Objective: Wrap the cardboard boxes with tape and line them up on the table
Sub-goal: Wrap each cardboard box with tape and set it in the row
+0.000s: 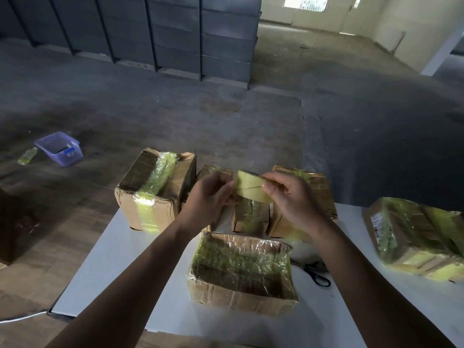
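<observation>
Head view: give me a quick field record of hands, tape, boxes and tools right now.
left hand: raised over the table, fingers at the tape roll's edge
right hand: gripping the tape roll
tape roll: yellowish, held between both hands above the boxes
nearest box: top covered with tape, directly below the hands
far-left box: one tape band over top and front
right box: heavily taped, at the table's right side
scissors: black, lying on the table right of the nearest box
table: white

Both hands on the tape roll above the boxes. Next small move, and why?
Probably peel the tape end free: both hands hold the tape roll in the air, no strip is pulled out, and the nearest box sits below, scissors beside it.
</observation>
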Demonstrator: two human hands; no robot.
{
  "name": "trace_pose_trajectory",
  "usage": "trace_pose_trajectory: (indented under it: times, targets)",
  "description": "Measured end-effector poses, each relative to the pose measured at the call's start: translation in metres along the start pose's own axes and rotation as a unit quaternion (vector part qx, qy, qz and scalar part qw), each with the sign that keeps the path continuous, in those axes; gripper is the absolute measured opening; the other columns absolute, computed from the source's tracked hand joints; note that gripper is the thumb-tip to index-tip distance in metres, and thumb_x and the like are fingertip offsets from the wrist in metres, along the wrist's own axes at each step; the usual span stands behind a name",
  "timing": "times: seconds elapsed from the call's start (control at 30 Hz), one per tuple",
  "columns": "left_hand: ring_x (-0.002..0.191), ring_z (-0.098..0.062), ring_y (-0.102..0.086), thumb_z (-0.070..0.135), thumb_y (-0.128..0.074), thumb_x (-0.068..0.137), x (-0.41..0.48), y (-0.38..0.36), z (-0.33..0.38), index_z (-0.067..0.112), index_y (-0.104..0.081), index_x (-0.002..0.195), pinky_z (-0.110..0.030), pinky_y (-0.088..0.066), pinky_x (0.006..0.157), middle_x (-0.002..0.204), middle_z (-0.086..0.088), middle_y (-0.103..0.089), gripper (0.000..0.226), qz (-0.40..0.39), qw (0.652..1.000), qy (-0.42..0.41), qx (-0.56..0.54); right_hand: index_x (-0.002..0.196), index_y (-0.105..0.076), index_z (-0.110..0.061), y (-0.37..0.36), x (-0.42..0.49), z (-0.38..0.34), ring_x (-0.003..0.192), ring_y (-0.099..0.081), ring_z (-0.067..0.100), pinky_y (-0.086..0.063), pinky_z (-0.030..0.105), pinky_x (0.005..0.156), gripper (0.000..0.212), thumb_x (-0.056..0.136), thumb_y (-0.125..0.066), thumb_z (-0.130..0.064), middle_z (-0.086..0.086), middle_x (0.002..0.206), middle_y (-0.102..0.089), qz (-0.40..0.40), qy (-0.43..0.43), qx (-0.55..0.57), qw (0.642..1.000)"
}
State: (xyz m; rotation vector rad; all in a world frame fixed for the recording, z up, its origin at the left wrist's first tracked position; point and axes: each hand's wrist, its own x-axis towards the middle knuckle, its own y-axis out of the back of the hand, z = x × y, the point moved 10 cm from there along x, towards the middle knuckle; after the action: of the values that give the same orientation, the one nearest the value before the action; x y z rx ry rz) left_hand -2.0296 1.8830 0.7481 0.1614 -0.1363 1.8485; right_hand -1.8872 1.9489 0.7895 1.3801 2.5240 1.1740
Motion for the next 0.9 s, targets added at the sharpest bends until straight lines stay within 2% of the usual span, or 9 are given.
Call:
trace_pose_trajectory:
  times: [0.1, 0.2, 0.33, 0.47, 0.63, 0.73, 0.8, 0.9]
  targets:
    - [0.071, -0.017, -0.067, 0.029, -0.070, 0.078, -0.003, 0.001, -0.006, 0.006, -0.054, 0.094, -0.035, -0.060, 0.072, 0.078, -0.002, -0.067, 0.033, 0.002, 1.000, 0.029, 0.006, 0.117, -0.065, -0.008, -0.001, 0.001, -0.005, 0.086, -0.056, -0.002, -0.041, 0.009, 0.072, 0.024, 0.095, -0.057, -0.014, -0.019, 0.092, -0.058, -0.003, 0.013, -0.021, 1.000]
    - [0.066, -0.022, -0.068, 0.028, -0.075, 0.073, -0.004, 0.002, -0.016, 0.007, -0.048, 0.104, -0.039, -0.061, 0.068, 0.075, -0.012, -0.070, 0.046, 0.019, 0.996, 0.087, -0.022, 0.119, -0.065, -0.008, -0.003, 0.001, -0.009, 0.090, -0.056, 0.003, -0.038, 0.005, 0.074, 0.026, 0.095, -0.058, -0.015, -0.011, 0.098, -0.060, -0.009, 0.023, -0.044, 0.999]
    - [0.066, -0.024, -0.071, 0.022, -0.076, 0.071, -0.005, -0.003, -0.026, 0.012, -0.051, 0.108, -0.032, -0.059, 0.064, 0.072, -0.012, -0.072, 0.045, -0.020, 0.986, 0.145, -0.080, 0.122, -0.063, -0.008, -0.009, 0.000, -0.008, 0.092, -0.058, 0.007, -0.039, 0.003, 0.074, 0.028, 0.096, -0.057, -0.015, -0.001, 0.105, -0.065, -0.040, 0.019, -0.043, 0.998]
    - [0.066, -0.025, -0.071, 0.022, -0.076, 0.070, -0.008, -0.001, -0.029, 0.012, -0.053, 0.108, -0.029, -0.057, 0.060, 0.074, -0.014, -0.072, 0.046, -0.042, 0.983, 0.156, -0.092, 0.123, -0.063, -0.007, -0.011, -0.001, -0.007, 0.098, -0.058, 0.007, -0.043, 0.011, 0.082, 0.028, 0.096, -0.057, -0.014, -0.005, 0.107, -0.062, -0.065, 0.007, -0.023, 0.998]
    - [0.060, -0.026, -0.070, 0.030, -0.077, 0.073, -0.007, 0.001, -0.028, 0.006, -0.049, 0.107, -0.032, -0.057, 0.056, 0.070, -0.016, -0.071, 0.051, -0.059, 0.989, 0.133, 0.021, 0.120, -0.065, -0.009, -0.013, -0.003, -0.005, 0.092, -0.057, -0.001, -0.042, 0.008, 0.080, 0.026, 0.095, -0.057, -0.015, -0.009, 0.104, -0.063, -0.076, 0.005, -0.029, 0.997]
    - [0.056, -0.029, -0.068, 0.025, -0.076, 0.082, -0.007, -0.004, -0.028, 0.007, -0.043, 0.101, -0.031, -0.055, 0.052, 0.066, -0.017, -0.070, 0.042, -0.110, 0.979, 0.148, 0.084, 0.116, -0.067, -0.013, -0.015, -0.004, -0.004, 0.087, -0.058, -0.010, -0.043, 0.009, 0.075, 0.023, 0.096, -0.057, -0.016, -0.018, 0.096, -0.062, -0.087, -0.009, -0.010, 0.996]
    - [0.054, -0.032, -0.067, 0.016, -0.068, 0.088, -0.010, -0.006, -0.032, 0.006, -0.041, 0.099, -0.033, -0.056, 0.052, 0.064, -0.017, -0.069, 0.031, -0.142, 0.968, 0.174, 0.113, 0.111, -0.068, -0.014, -0.020, -0.005, -0.003, 0.085, -0.059, -0.007, -0.046, 0.011, 0.073, 0.020, 0.096, -0.056, -0.014, -0.018, 0.091, -0.064, -0.108, -0.026, 0.021, 0.994]
    - [0.054, -0.035, -0.066, 0.012, -0.060, 0.091, -0.012, -0.010, -0.031, 0.003, -0.041, 0.100, -0.035, -0.056, 0.053, 0.064, -0.018, -0.067, 0.022, -0.152, 0.966, 0.180, 0.104, 0.103, -0.067, -0.018, -0.024, -0.007, -0.005, 0.081, -0.060, 0.002, -0.046, 0.019, 0.072, 0.017, 0.097, -0.053, -0.011, -0.007, 0.087, -0.066, -0.122, -0.045, 0.060, 0.990]
